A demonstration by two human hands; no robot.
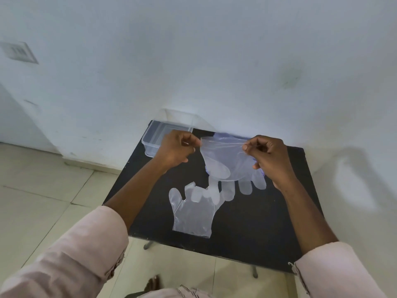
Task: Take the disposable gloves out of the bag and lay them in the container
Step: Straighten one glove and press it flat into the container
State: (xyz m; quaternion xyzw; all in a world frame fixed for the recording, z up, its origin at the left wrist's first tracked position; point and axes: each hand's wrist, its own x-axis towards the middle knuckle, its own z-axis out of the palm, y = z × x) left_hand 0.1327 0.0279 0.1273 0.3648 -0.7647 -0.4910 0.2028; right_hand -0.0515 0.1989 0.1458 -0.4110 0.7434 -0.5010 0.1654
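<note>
Both hands hold a clear disposable glove point(223, 160) up above the black table point(257, 222). My left hand point(176, 149) pinches the left end of its cuff, my right hand point(270, 155) pinches the right end, and the cuff is stretched between them. The glove's fingers hang down toward the table. A second clear glove point(193, 211) lies flat near the table's front, fingers pointing away from me. A clear plastic container point(150, 136) stands at the table's far left corner, partly hidden behind my left hand. A clear bag point(227, 136) lies behind the held glove, mostly hidden.
The small table stands against a white wall point(214, 61). Tiled floor point(43, 190) lies to the left and below. Metal table legs point(148, 244) show under the front edge. My pink sleeves point(71, 259) fill the lower corners.
</note>
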